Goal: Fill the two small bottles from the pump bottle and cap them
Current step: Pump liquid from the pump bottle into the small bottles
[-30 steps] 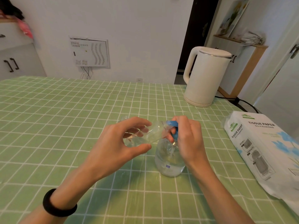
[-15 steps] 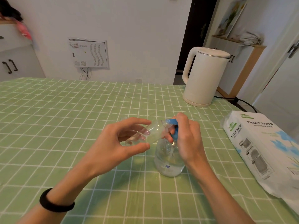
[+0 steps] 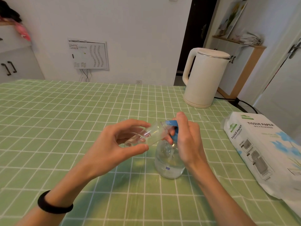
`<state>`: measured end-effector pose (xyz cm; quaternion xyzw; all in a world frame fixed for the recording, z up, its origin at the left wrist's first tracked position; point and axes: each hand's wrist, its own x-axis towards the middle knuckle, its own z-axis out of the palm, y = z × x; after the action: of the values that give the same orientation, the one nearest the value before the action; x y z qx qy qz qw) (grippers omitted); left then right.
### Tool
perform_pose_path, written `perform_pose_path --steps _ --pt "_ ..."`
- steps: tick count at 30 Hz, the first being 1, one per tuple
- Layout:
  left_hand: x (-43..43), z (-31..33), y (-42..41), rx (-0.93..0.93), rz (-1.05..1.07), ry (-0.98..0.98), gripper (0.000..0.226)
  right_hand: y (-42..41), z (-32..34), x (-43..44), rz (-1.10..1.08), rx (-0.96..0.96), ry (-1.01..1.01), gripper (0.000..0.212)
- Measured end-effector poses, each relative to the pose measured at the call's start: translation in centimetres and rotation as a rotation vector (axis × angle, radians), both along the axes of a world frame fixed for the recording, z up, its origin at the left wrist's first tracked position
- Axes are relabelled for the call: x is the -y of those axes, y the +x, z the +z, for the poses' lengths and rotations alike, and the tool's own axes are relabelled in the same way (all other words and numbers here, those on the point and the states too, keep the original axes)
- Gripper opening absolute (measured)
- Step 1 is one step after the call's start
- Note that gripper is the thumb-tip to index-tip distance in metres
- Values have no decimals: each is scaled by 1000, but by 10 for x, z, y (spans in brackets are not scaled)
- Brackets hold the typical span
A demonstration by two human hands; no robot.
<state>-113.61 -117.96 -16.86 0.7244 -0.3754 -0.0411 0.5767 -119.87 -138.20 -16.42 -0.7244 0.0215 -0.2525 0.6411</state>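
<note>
Clear small bottle (image 3: pixel 146 136) tilted in left hand (image 3: pixel 107 150), liquid in pump bottle (image 3: pixel 169 162)

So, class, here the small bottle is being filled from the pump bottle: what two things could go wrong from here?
1. The small bottle lies tilted in the left hand, its narrow mouth at the blue nozzle; a slight slip could squirt liquid onto the tablecloth.
2. The right hand holds the pump bottle only at its top; a hard push might tip it.
</note>
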Motion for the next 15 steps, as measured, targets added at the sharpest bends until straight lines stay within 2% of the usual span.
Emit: perform_pose_path --steps 9,15 --pt "-2 1 0 11 9 27 50 0 0 2 8 13 -50 43" --pt "0 2 -2 -5 4 5 49 0 0 1 12 2 -21 52"
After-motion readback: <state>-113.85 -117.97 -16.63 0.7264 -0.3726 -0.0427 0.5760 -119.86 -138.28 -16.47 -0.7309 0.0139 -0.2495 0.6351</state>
